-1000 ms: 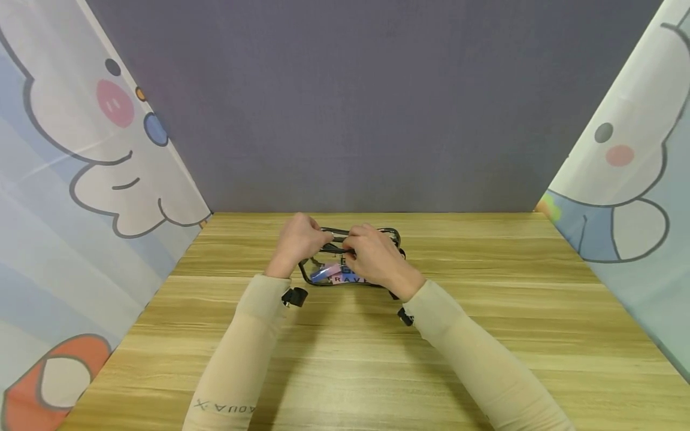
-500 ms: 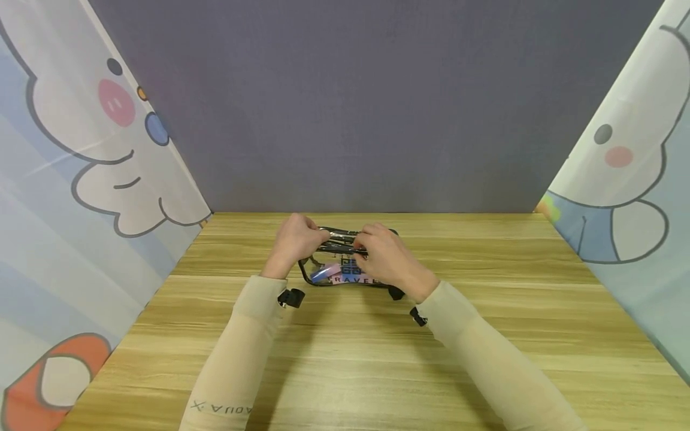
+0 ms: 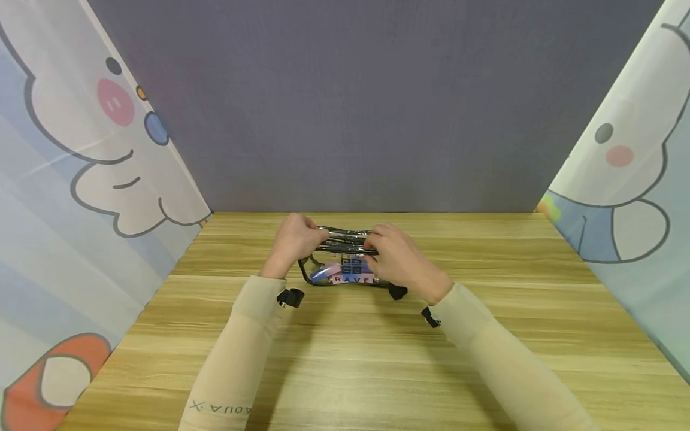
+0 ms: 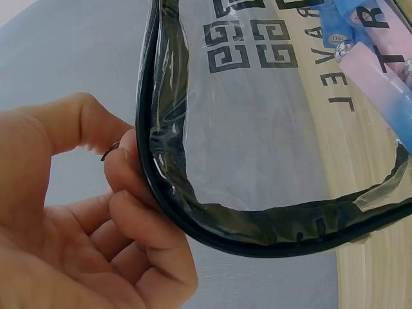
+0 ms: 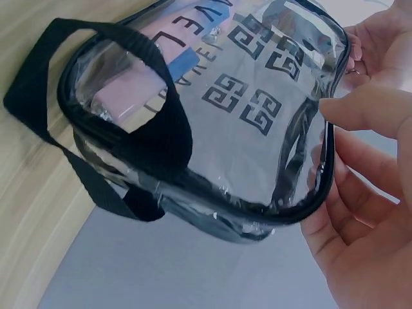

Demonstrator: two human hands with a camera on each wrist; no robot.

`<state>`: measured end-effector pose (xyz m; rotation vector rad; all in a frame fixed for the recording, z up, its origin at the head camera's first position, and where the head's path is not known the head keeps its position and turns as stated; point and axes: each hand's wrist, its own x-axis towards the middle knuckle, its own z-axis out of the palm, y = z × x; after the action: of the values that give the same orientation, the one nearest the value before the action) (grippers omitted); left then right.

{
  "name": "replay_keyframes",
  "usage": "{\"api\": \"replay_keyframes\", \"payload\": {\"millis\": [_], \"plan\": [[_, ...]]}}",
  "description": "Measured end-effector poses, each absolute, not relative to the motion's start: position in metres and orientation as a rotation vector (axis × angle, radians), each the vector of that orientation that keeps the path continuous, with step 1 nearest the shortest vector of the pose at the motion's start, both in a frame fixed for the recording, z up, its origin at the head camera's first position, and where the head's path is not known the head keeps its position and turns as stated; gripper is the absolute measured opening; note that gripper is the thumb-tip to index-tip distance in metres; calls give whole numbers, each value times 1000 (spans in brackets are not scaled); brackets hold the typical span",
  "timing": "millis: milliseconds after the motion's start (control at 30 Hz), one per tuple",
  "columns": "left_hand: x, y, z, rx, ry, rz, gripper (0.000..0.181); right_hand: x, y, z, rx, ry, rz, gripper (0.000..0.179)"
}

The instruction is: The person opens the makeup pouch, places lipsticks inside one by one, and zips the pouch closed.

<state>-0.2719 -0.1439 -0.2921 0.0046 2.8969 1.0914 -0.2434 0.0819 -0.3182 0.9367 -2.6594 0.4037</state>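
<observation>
A clear plastic zip pouch (image 3: 351, 266) with black piping, a black square logo and the word TRAVEL stands on the table in the head view. Pink and blue tubes or packets (image 5: 129, 98) lie inside, near its bottom. With thumb and fingertips my left hand (image 3: 297, 239) pinches the pouch's upper left corner; a thin dark bit shows by those fingers (image 4: 125, 164). My right hand (image 3: 396, 254) pinches the upper edge farther right, thumb on one side and fingers on the other. Whether it holds a zip pull is hidden.
A black strap handle (image 5: 174, 129) loops out from the pouch's right end. The wood-grain table (image 3: 345, 359) reaches a grey back panel (image 3: 350, 108). Cartoon-printed sheets (image 3: 64, 149) stand along both sides. Black wrist straps (image 3: 291, 297) hang below both cuffs.
My right hand has slid right along the pouch's upper edge, away from the left hand, uncovering more of the edge and logo. The left hand has barely moved.
</observation>
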Motion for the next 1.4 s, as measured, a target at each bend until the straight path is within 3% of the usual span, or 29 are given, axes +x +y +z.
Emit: {"api": "replay_keyframes", "payload": {"millis": [1400], "plan": [[-271, -125, -287, -26, 2903, 1017, 46, -243, 85, -327, 952, -2554, 436, 11]]}}
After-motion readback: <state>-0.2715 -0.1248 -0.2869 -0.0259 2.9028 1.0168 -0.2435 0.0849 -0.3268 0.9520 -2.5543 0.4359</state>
